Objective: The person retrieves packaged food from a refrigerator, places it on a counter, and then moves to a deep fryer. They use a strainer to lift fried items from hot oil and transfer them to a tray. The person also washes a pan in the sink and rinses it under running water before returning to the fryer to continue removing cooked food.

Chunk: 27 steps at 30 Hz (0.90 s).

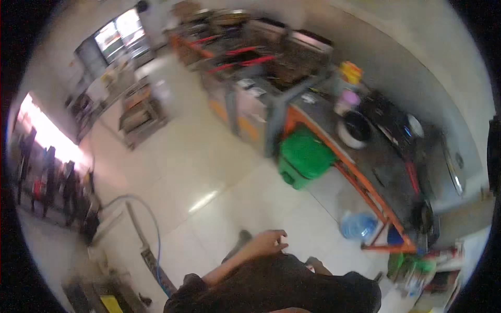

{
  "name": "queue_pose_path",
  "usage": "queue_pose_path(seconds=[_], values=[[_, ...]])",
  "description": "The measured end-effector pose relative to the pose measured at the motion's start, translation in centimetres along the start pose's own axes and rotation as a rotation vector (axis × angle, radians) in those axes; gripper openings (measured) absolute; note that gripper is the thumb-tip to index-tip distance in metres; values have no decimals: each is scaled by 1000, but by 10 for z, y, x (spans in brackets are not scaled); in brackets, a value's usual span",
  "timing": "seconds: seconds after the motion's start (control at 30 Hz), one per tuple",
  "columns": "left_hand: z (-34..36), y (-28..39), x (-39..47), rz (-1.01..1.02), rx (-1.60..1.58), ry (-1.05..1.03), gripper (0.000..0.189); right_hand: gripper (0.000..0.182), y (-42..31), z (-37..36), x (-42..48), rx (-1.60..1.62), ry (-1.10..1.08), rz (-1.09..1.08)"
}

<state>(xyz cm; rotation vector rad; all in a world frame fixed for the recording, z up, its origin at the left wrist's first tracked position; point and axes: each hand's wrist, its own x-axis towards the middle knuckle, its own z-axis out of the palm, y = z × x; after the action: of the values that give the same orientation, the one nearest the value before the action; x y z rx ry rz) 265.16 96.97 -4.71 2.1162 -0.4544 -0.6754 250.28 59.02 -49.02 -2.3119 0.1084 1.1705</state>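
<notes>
My left hand (pixel 270 242) hangs in front of my dark shirt, above the pale tiled floor (pixel 235 203). Its thumb and fingers are curved and apart, and I see nothing between them. My right hand (pixel 316 265) is low at my other side, partly hidden by the shirt. A small whitish patch shows beside its fingers; blur hides whether it is a held thing or the floor. Ahead of my hands stands a lidded green plastic bin (pixel 305 156), near the orange-framed workbench (pixel 368 187). Neither hand touches the bin or the bench.
A blue-tinted water jug (pixel 358 226) sits beneath the bench, whose top carries a white pot (pixel 354 131). Grey machinery (pixel 270 113) adjoins it. To the left are a low stand (pixel 141 117), a blue hose (pixel 154 219) across the floor and a cluttered rack (pixel 51 184).
</notes>
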Motion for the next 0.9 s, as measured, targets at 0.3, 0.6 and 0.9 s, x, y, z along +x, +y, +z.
queue_pose_path(seconds=[0.3, 0.6, 0.9], values=[[-292, -129, -20, -137, -1, 455, 39, 17, -401, -132, 236, -634, 163, -550], [-516, -287, 36, -217, 57, 586, 39, 26, -861, -265, 355, -623, 140, -682], [-721, -448, 27, -618, -70, 592, 44, 35, -1272, -291, 446, -380, -5, -1012]])
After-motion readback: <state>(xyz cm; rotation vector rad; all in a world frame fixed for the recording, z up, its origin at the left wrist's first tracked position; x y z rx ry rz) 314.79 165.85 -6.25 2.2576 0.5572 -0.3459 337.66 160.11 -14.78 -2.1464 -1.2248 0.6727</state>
